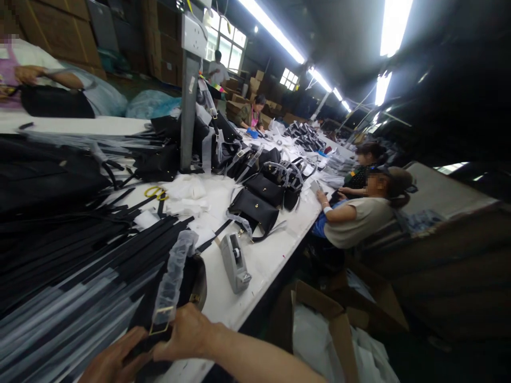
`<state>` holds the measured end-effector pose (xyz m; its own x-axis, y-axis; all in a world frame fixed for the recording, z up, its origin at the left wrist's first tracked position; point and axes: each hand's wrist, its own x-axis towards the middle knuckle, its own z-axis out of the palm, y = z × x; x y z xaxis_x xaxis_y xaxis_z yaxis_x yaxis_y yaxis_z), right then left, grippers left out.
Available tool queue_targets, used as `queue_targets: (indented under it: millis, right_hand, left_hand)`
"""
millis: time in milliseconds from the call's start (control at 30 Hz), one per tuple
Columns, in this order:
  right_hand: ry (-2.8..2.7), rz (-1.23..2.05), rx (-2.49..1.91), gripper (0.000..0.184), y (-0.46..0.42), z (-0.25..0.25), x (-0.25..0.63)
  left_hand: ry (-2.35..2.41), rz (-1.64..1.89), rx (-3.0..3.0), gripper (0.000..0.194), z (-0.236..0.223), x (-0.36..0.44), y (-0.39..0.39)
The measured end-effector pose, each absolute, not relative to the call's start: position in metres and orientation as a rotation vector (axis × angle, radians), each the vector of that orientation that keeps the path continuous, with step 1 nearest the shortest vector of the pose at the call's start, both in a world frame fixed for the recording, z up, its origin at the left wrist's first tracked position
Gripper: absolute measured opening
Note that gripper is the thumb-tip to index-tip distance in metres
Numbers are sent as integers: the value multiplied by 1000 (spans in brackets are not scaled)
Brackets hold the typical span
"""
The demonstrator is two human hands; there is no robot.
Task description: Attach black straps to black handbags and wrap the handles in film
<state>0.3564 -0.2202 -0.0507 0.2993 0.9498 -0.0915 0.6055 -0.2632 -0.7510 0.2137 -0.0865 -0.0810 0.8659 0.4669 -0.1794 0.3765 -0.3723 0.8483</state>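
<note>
Close in front of me at the table's near edge is a black handbag [198, 282], partly hidden by my hands. Its strap [172, 282] is wrapped in clear wrinkled plastic and runs up over the bag. A gold-coloured buckle [154, 329] shows at the strap's lower end. My left hand [117, 357] is closed on the bag just below the buckle. Right of the buckle, my right hand [186, 332] has its fingers bent round the strap end. Both hands' fingertips are partly hidden. A grey tape dispenser [229, 255] stands beyond the bag.
Black and plastic-wrapped straps [80, 287] cover the table to the left. Yellow-handled scissors [155, 192] lie farther back. Finished-looking black bags [253, 210] sit mid-table by a metal post [188, 106]. A cardboard box [339, 335] stands on the floor; co-workers sit along the right side.
</note>
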Motion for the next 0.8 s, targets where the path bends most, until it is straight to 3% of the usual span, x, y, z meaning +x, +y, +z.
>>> queue_targets:
  millis: [167,300,400,667,800]
  right_hand:
    - [-1191,871,-1916,15,-222,-28,350]
    - [-1063,1046,-1566,35,-231,-4,361]
    - [-834,1167,-1426,37,-236,6,365]
    - [-673,1079,-1435,25,-228,6,354]
    - [-743,1202,-1349,49,-237,20,362]
  left_hand:
    - [507,-10,2087,22,-43,210,-98]
    - [479,5,2116,26,-27,211,-107]
    - [505,43,2121,27,-27,208,-113]
    - [391,97,2183,37,-22,204,-124]
    - [474,200,2170,47,1,205,-129]
